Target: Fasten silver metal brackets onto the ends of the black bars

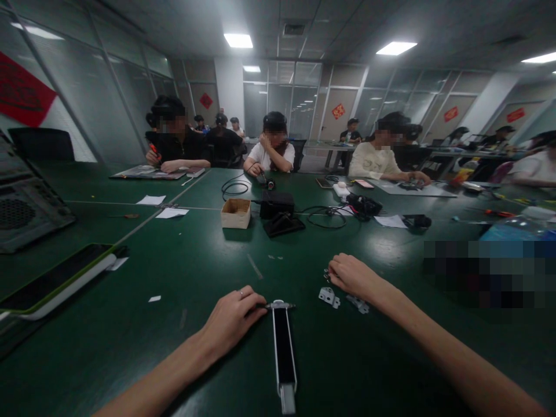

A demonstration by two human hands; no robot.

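Note:
A long black part with a white frame lies lengthwise on the green table. Across its far end sits a thin metal piece. My left hand rests on the table with its fingertips pinched at the left end of that metal piece. Farther right, the fingers of my right hand are closed around small metal parts, which show just past the fingertips. Below my right hand lie a silver bracket and another flat metal bracket, partly beside my wrist.
Beyond my hands stand an open cardboard box, a black device and coiled cables. A green-edged tray lies at the left, near a metal casing. Several people sit across the table.

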